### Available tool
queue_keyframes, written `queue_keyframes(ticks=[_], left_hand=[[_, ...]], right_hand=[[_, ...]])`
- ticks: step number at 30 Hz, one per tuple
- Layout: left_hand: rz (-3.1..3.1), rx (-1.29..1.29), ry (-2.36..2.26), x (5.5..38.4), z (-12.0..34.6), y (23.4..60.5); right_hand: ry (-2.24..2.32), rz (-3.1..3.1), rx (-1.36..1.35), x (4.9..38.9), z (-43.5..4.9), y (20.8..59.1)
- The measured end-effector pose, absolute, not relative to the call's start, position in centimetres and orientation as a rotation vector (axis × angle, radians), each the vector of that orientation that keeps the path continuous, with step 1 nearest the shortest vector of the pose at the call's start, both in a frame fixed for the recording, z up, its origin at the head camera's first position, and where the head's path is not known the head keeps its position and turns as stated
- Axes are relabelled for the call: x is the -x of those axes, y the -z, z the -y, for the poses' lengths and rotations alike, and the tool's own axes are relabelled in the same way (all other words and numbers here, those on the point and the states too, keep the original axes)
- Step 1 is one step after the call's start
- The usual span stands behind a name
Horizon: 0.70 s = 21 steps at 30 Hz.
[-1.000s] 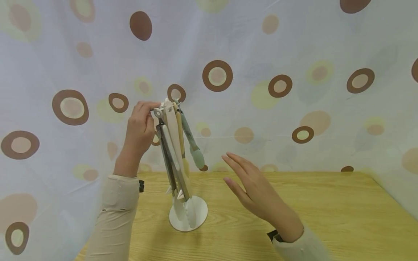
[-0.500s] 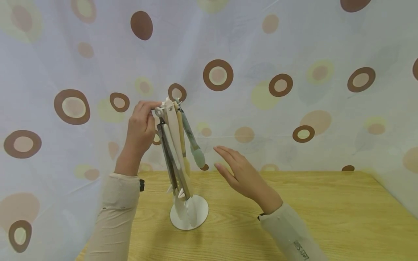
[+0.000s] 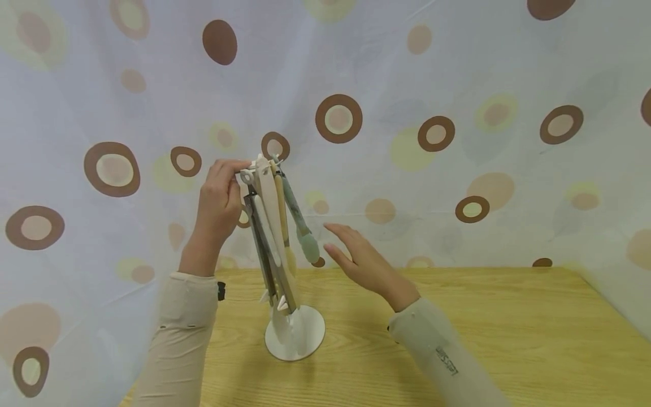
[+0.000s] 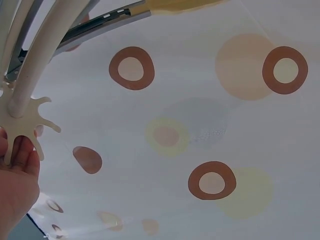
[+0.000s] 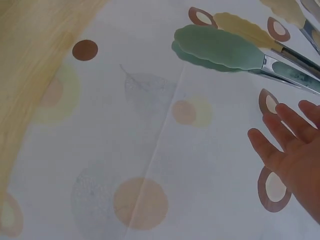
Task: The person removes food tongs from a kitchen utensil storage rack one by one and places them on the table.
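Observation:
My left hand (image 3: 217, 200) pinches the hooked top of a white utensil stand (image 3: 316, 338). In the left wrist view its fingers curl between the hooks of the stand's top (image 4: 31, 119). Several tongs hang from the hooks: green-tipped tongs (image 3: 308, 247) on the right side, yellow tongs (image 3: 282, 212) beside them, and cream-handled tongs (image 3: 268, 192) toward the left. My right hand (image 3: 363, 263) hovers just right of the green tips with its fingers extended, holding nothing. In the right wrist view, the ridged green heads (image 5: 217, 48) lie above the fingertips, apart from them.
The stand's round base rests on a wood-grain table (image 3: 483, 333), whose back edge meets a white curtain (image 3: 386, 62) printed with brown, peach and yellow circles. Another stretch of curtain borders the left side.
My right hand has moved left and slightly up, closer to the green tongs. My left hand stays at the stand's top, and the stand stays put.

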<state>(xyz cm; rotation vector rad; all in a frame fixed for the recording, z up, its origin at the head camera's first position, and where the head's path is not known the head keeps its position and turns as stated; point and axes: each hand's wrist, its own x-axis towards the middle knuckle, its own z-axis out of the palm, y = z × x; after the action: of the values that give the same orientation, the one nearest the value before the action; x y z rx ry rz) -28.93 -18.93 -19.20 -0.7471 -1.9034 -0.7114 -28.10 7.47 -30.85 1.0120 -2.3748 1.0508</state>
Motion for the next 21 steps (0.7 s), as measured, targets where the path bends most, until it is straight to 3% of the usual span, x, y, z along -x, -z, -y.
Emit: queue_keyframes(ticks=[21], left_hand=[[1.883, 0.747, 0.702, 29.2, 18.9, 19.3]], right_hand=[[-1.357, 2.51, -0.927, 31.0, -3.7, 29.3]])
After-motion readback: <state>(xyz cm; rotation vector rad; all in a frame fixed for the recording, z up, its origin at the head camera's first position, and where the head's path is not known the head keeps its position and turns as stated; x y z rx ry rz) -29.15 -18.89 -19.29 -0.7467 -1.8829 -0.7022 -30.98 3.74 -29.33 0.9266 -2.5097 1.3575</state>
